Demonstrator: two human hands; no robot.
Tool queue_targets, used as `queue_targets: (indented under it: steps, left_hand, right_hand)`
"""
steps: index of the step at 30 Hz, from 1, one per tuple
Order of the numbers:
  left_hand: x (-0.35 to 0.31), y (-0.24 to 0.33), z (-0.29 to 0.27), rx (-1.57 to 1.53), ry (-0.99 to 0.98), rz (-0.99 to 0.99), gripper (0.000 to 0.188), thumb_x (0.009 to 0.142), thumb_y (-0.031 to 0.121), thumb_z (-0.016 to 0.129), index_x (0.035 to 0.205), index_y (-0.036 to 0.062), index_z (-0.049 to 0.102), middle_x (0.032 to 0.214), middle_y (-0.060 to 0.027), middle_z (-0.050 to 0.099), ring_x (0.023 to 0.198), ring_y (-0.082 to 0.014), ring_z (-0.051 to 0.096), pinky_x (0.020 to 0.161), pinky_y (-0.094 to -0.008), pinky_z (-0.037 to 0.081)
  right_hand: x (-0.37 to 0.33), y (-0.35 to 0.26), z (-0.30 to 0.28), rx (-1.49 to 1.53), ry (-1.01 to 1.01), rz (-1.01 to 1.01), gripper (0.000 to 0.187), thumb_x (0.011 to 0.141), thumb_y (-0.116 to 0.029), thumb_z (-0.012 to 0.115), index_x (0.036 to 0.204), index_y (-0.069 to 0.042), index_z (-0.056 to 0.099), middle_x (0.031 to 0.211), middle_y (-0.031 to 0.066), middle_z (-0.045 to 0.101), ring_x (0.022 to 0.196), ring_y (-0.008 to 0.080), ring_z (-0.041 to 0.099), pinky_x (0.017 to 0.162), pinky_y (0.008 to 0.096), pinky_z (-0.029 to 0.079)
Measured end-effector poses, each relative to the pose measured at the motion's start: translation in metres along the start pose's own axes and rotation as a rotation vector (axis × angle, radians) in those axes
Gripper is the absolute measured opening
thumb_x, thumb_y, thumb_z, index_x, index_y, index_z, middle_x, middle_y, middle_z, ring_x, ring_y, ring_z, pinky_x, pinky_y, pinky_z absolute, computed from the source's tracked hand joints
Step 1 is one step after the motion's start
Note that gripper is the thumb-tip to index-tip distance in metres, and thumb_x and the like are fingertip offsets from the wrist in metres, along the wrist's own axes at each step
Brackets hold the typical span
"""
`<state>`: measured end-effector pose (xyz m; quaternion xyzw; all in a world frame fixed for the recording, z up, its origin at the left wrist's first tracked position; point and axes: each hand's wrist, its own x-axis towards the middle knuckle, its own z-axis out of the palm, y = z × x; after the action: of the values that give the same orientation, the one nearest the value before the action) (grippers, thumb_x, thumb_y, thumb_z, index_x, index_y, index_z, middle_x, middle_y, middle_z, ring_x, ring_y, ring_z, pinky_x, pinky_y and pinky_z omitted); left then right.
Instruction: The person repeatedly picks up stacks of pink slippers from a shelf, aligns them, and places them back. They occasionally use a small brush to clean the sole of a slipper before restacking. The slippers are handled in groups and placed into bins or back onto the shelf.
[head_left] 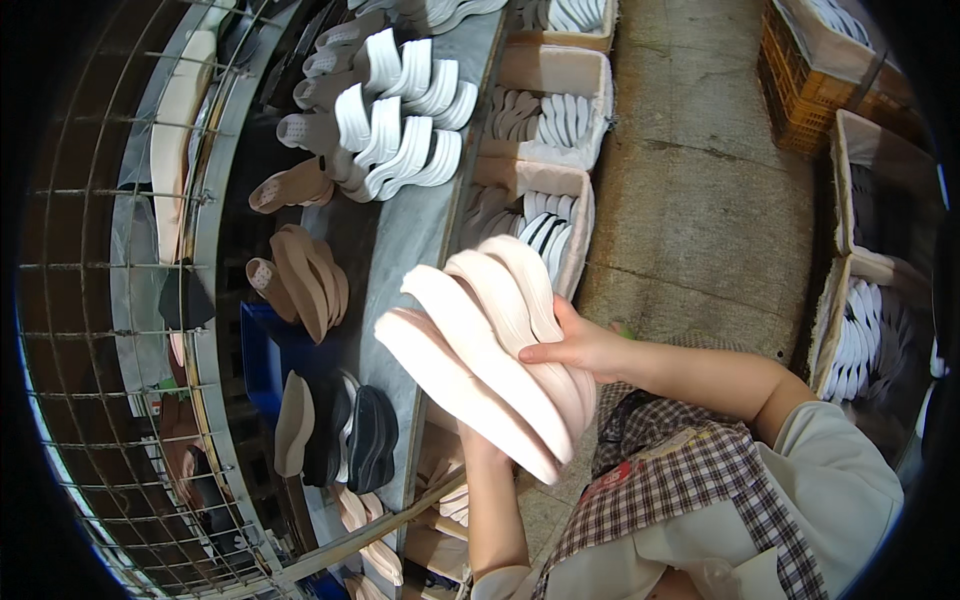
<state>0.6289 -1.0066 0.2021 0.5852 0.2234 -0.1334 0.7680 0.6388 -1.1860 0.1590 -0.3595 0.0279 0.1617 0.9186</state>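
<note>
Soles [480, 350]: pale pink, curved, bunched, edges ridged; held up near bench [410, 235]. R hand [583, 347] gripping stack, thumb on top; L hand [484, 449] underneath, fingers hidden, grip n/c. Glare bleaches faces; exact qty unclear.

Your grey counter [415, 235] carries a cluster of white soles [406, 152]; toward its shadowed left side you have tan soles [297, 270] and black soles [372, 440], seemingly on the same surface.
</note>
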Motion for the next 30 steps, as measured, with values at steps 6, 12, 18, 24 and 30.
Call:
queue_targets:
  steps: [6, 12, 18, 24, 30]
  left_hand:
    - [0.031, -0.008, 0.043, -0.097, -0.548, -0.117, 0.043, 0.096, 0.017, 0.046, 0.132, -0.0046, 0.037, 0.124, -0.0206, 0.051, 0.109, -0.0287, 0.056, 0.088, -0.0407, 0.051]
    - [0.039, -0.018, 0.056, -0.107, -0.708, -0.158, 0.043, 0.096, 0.017, 0.046, 0.132, -0.0047, 0.036, 0.123, -0.0205, 0.051, 0.108, -0.0288, 0.056, 0.087, -0.0404, 0.052]
    - [0.032, -0.014, 0.051, -0.088, -0.727, -0.139, 0.043, 0.096, 0.016, 0.046, 0.132, -0.0047, 0.036, 0.123, -0.0204, 0.051, 0.108, -0.0289, 0.057, 0.086, -0.0402, 0.053]
    - [0.024, -0.001, 0.036, -0.055, -0.665, -0.251, 0.040, 0.097, 0.014, 0.043, 0.134, 0.0013, 0.036, 0.123, -0.0187, 0.052, 0.106, -0.0282, 0.059, 0.087, -0.0394, 0.054]
    - [0.022, 0.003, 0.040, 0.070, -0.554, -0.300, 0.040, 0.098, 0.020, 0.042, 0.134, 0.0041, 0.036, 0.123, -0.0134, 0.052, 0.105, -0.0233, 0.059, 0.087, -0.0366, 0.052]
  right_hand:
    - [-0.039, -0.038, -0.023, -0.112, 0.100, -0.036, 0.101, 0.072, -0.014, 0.076, 0.141, 0.005, 0.005, 0.138, 0.0215, 0.031, 0.129, 0.0303, 0.032, 0.109, 0.0408, 0.027]
    - [-0.068, -0.056, -0.030, -0.154, 0.179, -0.036, 0.101, 0.072, -0.019, 0.077, 0.141, 0.005, 0.006, 0.137, 0.0237, 0.032, 0.129, 0.0325, 0.034, 0.108, 0.0425, 0.029]
    - [-0.076, -0.058, -0.037, -0.066, 0.198, 0.026, 0.098, 0.078, -0.024, 0.071, 0.140, 0.006, 0.001, 0.135, 0.0277, 0.032, 0.126, 0.0348, 0.038, 0.103, 0.0441, 0.036]
    - [-0.076, -0.046, -0.040, 0.154, 0.046, 0.160, 0.074, 0.090, -0.033, 0.054, 0.140, 0.002, 0.014, 0.134, 0.0262, 0.038, 0.122, 0.0363, 0.044, 0.096, 0.0501, 0.042]
    - [-0.085, -0.038, -0.040, 0.124, 0.024, 0.460, 0.067, 0.092, -0.057, 0.032, 0.134, -0.006, 0.040, 0.124, 0.0205, 0.053, 0.112, 0.0328, 0.056, 0.083, 0.0544, 0.051]
